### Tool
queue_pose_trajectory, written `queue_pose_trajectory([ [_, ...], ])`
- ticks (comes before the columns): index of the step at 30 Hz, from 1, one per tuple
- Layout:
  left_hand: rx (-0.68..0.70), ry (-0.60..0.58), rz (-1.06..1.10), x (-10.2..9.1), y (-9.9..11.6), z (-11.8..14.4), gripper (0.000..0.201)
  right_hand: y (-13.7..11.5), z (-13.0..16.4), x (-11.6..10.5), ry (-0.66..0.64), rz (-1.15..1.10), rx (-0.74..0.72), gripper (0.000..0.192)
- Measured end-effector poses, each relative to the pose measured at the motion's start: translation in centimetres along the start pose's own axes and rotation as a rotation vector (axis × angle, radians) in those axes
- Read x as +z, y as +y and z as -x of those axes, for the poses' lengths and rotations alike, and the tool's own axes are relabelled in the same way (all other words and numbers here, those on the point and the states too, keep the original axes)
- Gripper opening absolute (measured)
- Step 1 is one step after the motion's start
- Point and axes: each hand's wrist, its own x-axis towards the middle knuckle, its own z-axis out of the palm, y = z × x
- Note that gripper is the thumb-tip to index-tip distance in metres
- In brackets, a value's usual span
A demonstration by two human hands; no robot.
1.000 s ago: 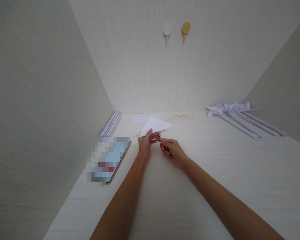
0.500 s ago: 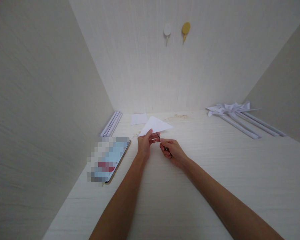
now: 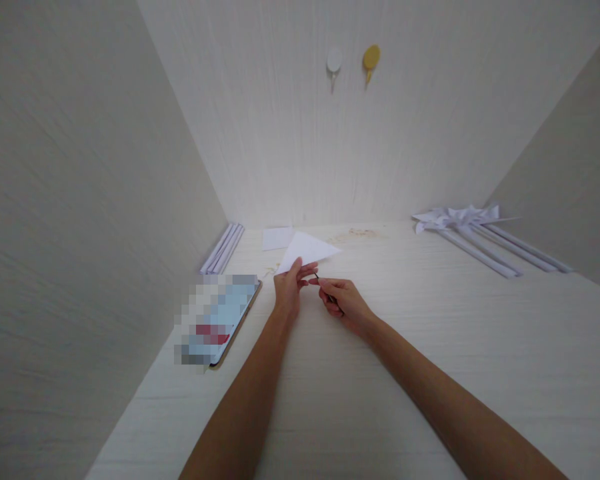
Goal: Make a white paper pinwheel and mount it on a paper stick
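My left hand (image 3: 290, 287) pinches the lower edge of a white triangular piece of paper (image 3: 307, 250) between thumb and fingers. The paper looks folded, and its long point reaches to the right. Close by on the right, my right hand (image 3: 343, 298) is closed around a thin, dark, pointed tool (image 3: 334, 300). Its narrow tip sits near my left fingertips, just below the paper. Most of the tool is hidden in my fingers, so its exact kind cannot be made out.
A flat white sheet (image 3: 278, 238) lies behind the paper. Rolled paper sticks (image 3: 223, 249) lie far left, and paper pinwheels on sticks (image 3: 460, 219) far right. A phone (image 3: 233, 320) with a blurred screen lies left. White (image 3: 334, 61) and yellow (image 3: 371, 58) hooks hang on the back wall.
The paper's right point has shifted slightly left with a small turn of my left hand. The tool's tip shows a little lower against my left fingers. My right hand has barely moved.
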Motion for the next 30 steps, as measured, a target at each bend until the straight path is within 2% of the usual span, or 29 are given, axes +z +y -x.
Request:
queue_pose_trajectory([
  [4,0.009,0.061,0.028,0.1,0.3,0.1,0.013,0.4,-0.2,0.0,0.006,0.049,-0.032,0.031],
  [7,0.015,0.104,0.041,0.1,0.4,0.1,0.012,0.9,-0.7,-0.7,0.083,0.154,-0.172,0.03],
  [10,0.018,0.12,0.064,0.0,0.3,-0.1,0.01,0.8,-1.4,-2.6,0.297,0.309,-0.347,0.028],
  [13,0.027,0.119,0.062,-0.1,0.2,-0.2,0.011,0.2,-1.8,-5.1,0.518,0.619,-0.533,0.019],
  [16,0.033,0.12,0.05,-0.2,0.0,-0.3,0.012,-0.4,-2.0,-7.1,0.599,0.898,-0.588,0.016],
  [19,0.028,0.126,0.056,-0.2,-0.1,-0.3,0.012,-0.5,-2.0,-7.8,0.632,1.128,-0.595,0.016],
  [23,0.021,0.142,0.06,-0.2,-0.1,-0.3,0.013,-0.3,-1.8,-7.4,0.58,1.346,-0.538,0.02],
  [30,0.021,0.12,0.066,-0.3,-0.1,-0.4,0.009,-0.5,-1.7,-7.3,0.572,1.485,-0.424,0.02],
])
